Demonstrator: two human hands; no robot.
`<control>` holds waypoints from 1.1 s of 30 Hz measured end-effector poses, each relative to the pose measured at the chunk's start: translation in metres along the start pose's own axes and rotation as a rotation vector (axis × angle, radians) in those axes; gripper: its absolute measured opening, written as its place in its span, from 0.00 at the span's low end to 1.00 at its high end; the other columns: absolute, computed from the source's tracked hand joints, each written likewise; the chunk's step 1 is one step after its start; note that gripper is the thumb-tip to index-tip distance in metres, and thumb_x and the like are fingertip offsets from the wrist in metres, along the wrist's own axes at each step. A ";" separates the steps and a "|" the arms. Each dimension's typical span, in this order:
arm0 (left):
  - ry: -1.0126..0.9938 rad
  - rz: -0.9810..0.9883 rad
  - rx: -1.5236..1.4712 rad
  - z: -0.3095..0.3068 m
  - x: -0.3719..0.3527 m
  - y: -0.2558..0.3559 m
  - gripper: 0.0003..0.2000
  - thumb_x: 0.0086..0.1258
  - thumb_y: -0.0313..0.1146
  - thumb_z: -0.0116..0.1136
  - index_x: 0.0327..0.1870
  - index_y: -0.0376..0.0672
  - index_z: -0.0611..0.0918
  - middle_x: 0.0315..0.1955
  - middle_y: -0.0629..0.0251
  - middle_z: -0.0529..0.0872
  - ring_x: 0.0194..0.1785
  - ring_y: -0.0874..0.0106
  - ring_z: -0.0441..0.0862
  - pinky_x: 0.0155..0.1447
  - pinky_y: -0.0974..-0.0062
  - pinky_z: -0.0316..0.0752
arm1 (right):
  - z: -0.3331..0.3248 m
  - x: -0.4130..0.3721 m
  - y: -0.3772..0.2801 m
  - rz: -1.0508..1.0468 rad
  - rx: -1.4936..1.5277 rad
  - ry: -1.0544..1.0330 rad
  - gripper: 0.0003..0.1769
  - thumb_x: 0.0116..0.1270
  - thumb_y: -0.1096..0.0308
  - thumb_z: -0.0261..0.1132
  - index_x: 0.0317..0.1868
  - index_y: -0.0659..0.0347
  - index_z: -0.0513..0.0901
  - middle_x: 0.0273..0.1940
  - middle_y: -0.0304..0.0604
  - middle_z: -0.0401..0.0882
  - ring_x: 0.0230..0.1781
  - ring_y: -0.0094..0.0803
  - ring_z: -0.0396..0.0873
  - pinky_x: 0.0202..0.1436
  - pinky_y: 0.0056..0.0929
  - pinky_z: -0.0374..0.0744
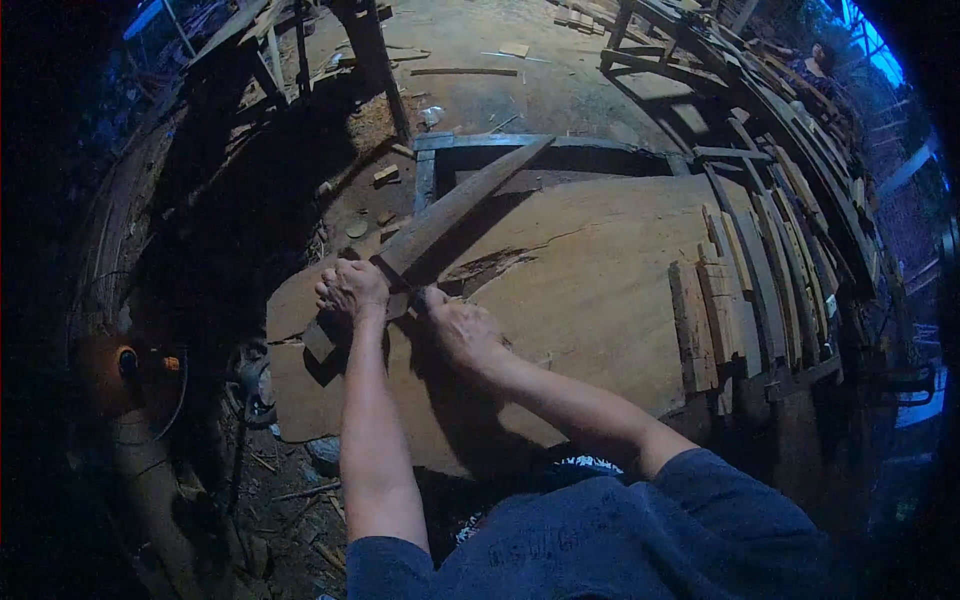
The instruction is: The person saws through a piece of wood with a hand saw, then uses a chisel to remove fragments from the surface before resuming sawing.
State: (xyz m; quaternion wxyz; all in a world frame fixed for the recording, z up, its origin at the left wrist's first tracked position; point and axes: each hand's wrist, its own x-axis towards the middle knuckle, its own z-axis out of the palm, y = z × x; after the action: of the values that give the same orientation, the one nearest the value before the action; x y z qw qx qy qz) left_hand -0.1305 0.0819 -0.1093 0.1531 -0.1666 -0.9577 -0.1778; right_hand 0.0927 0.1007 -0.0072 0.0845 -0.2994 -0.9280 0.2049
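Observation:
A long wooden beam [460, 212] lies slantwise over a broad wooden slab [600, 270], its far end narrowing in my view toward a wooden frame. My left hand [355, 288] is closed over the beam's near part, fingers curled along its left side. Below that hand, the beam's near end [319, 342] shows. My right hand [462, 325] grips a dark handle [420, 298] just right of the beam. What tool the handle belongs to is hard to make out, as its working part is thin and mostly hidden. A ragged crack [490, 265] runs through the slab beside the beam.
Several wood strips [715, 310] lie along the slab's right side. A wooden frame [540, 141] sits beyond the slab. Orange-and-black equipment [125, 360] stands at left. Wooden trestles [660, 60] and scraps are farther back. Another person [820, 60] is at the far right.

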 end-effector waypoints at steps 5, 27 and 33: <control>0.011 -0.033 0.015 -0.055 -0.008 0.022 0.12 0.61 0.40 0.46 0.31 0.44 0.81 0.39 0.56 0.80 0.48 0.56 0.73 0.51 0.54 0.64 | -0.018 0.013 0.002 -0.080 0.007 0.015 0.05 0.67 0.69 0.47 0.41 0.60 0.66 0.31 0.53 0.81 0.30 0.44 0.83 0.27 0.41 0.78; -0.146 -0.180 -0.093 -0.087 -0.007 0.037 0.13 0.64 0.34 0.46 0.42 0.34 0.76 0.42 0.47 0.75 0.52 0.51 0.68 0.60 0.53 0.58 | -0.032 0.023 -0.001 -0.153 -0.111 -0.096 0.10 0.63 0.70 0.50 0.45 0.58 0.67 0.32 0.49 0.81 0.33 0.39 0.83 0.34 0.38 0.77; -0.147 -0.146 -0.051 -0.093 -0.007 0.037 0.13 0.64 0.35 0.46 0.42 0.35 0.77 0.44 0.47 0.75 0.54 0.50 0.66 0.58 0.51 0.60 | 0.024 0.042 0.028 -0.318 -0.048 0.206 0.10 0.64 0.65 0.53 0.46 0.55 0.69 0.25 0.39 0.78 0.25 0.33 0.81 0.27 0.32 0.75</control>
State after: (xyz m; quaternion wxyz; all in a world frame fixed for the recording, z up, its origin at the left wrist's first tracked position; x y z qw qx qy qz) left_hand -0.0883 0.0767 -0.0186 0.0647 -0.1131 -0.9711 -0.1999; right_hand 0.0665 0.1385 -0.0390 0.2031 -0.1703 -0.9547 0.1349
